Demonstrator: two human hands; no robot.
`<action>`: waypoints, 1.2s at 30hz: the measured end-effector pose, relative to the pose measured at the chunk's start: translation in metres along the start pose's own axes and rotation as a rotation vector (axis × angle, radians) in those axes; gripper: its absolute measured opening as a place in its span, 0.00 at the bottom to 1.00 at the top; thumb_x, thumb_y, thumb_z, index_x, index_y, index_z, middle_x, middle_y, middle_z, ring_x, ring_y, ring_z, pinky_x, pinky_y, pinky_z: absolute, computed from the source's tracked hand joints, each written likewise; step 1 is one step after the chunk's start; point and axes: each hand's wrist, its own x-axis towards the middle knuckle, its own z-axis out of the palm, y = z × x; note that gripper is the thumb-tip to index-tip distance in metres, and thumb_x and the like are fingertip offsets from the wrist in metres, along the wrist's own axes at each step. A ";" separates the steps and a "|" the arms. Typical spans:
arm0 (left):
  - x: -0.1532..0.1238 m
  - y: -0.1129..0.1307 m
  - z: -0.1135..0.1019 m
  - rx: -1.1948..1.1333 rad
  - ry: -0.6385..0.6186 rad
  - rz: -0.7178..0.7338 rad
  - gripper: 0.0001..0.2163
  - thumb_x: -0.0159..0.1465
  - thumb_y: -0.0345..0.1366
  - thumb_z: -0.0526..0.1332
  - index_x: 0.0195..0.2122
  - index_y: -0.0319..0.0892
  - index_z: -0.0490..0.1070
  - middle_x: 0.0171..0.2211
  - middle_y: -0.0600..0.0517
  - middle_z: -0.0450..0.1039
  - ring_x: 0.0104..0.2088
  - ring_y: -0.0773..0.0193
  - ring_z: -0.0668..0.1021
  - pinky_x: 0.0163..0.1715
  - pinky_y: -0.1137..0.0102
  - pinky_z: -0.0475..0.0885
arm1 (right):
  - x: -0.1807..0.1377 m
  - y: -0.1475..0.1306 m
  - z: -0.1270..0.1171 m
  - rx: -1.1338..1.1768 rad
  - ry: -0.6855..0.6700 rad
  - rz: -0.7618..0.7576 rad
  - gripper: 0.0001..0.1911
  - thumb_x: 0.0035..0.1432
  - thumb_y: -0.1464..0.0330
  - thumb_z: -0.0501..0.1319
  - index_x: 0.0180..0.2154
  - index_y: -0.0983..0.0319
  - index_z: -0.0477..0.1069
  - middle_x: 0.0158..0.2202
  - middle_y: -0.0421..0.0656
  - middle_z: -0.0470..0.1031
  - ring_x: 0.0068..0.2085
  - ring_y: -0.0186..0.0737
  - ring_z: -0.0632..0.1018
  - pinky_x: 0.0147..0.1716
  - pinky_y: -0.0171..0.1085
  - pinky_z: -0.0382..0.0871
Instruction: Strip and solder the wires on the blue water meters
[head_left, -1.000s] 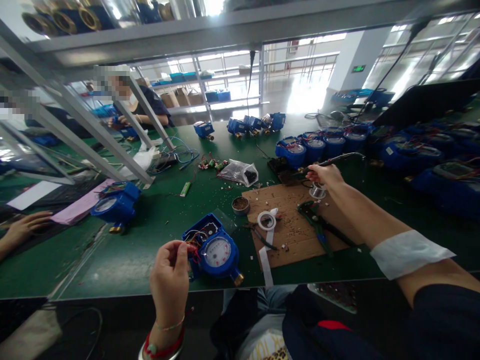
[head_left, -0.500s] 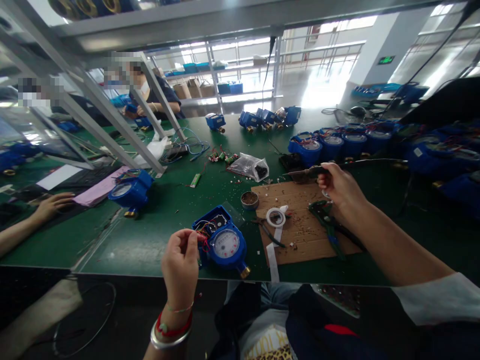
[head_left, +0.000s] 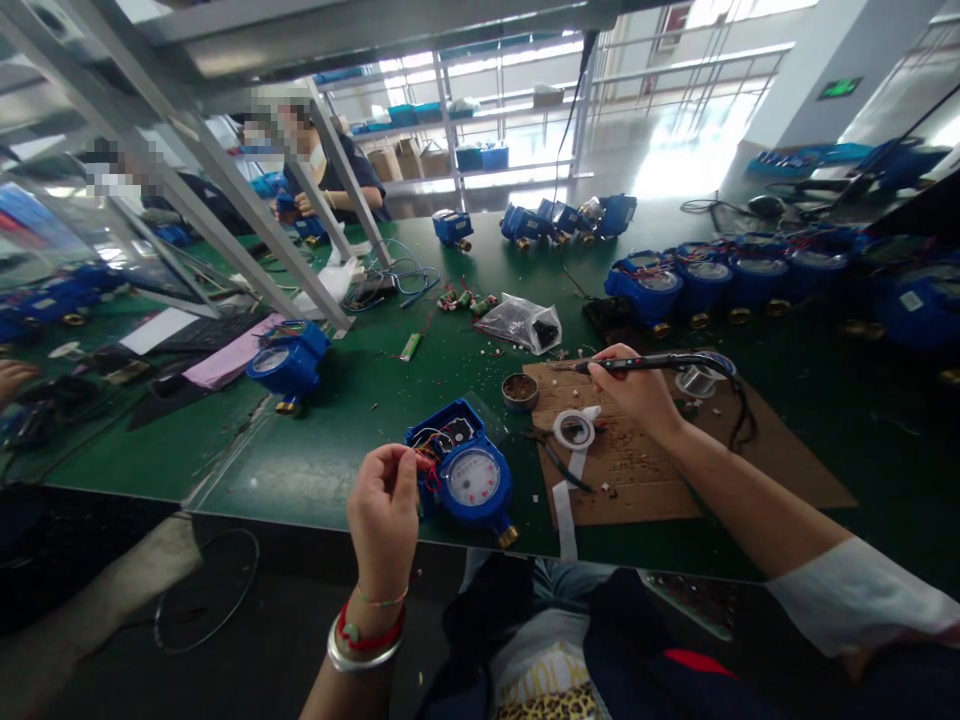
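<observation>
A blue water meter point(head_left: 474, 478) lies near the table's front edge, its wiring box uncovered and a brass fitting pointing toward me. My left hand point(head_left: 384, 495) is closed in a pinch on thin red wires point(head_left: 426, 464) at the box's left side. Over the cardboard, my right hand point(head_left: 637, 392) grips a black soldering iron point(head_left: 630, 364) like a pen, tip pointing left. Below and left of that tip stands a small round tin point(head_left: 520, 391) with brown contents. Nippers point(head_left: 559, 460) and a roll of white tape point(head_left: 574, 430) lie nearby.
A brown cardboard sheet point(head_left: 645, 490) carries scraps and a clear reel point(head_left: 703, 378). Several blue meters point(head_left: 705, 280) line the right; another meter point(head_left: 289, 362) stands left. A plastic bag point(head_left: 517, 322) and small batteries point(head_left: 465, 300) lie beyond. A co-worker point(head_left: 337, 170) sits behind the metal frame point(head_left: 259, 245).
My right hand has brought the soldering iron left and nearer to the tin. My left hand keeps its pinch at the meter's wires. The whole view has shifted slightly.
</observation>
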 end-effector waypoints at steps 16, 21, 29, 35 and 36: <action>0.000 -0.001 -0.001 0.016 -0.002 0.005 0.09 0.65 0.42 0.57 0.37 0.40 0.68 0.29 0.53 0.74 0.20 0.72 0.68 0.21 0.76 0.65 | 0.004 0.009 0.002 -0.007 -0.026 -0.003 0.10 0.59 0.60 0.58 0.37 0.59 0.70 0.24 0.40 0.73 0.25 0.39 0.74 0.28 0.37 0.68; 0.000 -0.003 -0.002 0.007 -0.006 0.000 0.09 0.65 0.41 0.57 0.37 0.41 0.67 0.29 0.53 0.74 0.20 0.72 0.69 0.21 0.76 0.65 | 0.004 0.004 0.000 -0.033 -0.019 -0.020 0.09 0.59 0.61 0.58 0.37 0.59 0.70 0.24 0.39 0.73 0.25 0.39 0.74 0.29 0.37 0.67; 0.000 -0.001 -0.003 -0.063 -0.025 -0.025 0.08 0.65 0.40 0.57 0.36 0.40 0.67 0.30 0.52 0.74 0.19 0.73 0.67 0.20 0.76 0.64 | 0.003 -0.010 -0.006 -0.017 -0.029 0.080 0.08 0.57 0.62 0.61 0.35 0.60 0.71 0.23 0.39 0.74 0.25 0.39 0.76 0.31 0.37 0.69; -0.001 0.000 -0.006 -0.179 -0.029 -0.087 0.09 0.66 0.41 0.56 0.36 0.40 0.66 0.30 0.53 0.74 0.19 0.74 0.67 0.20 0.77 0.63 | -0.003 -0.048 -0.005 0.239 0.180 0.105 0.06 0.58 0.65 0.61 0.37 0.60 0.69 0.24 0.41 0.73 0.24 0.37 0.75 0.27 0.36 0.69; -0.001 -0.001 -0.007 -0.200 -0.033 -0.100 0.09 0.66 0.41 0.56 0.36 0.40 0.66 0.30 0.53 0.74 0.19 0.74 0.67 0.20 0.77 0.63 | -0.004 -0.057 -0.003 0.320 0.190 0.117 0.05 0.57 0.66 0.61 0.36 0.60 0.70 0.24 0.41 0.73 0.24 0.37 0.75 0.26 0.36 0.69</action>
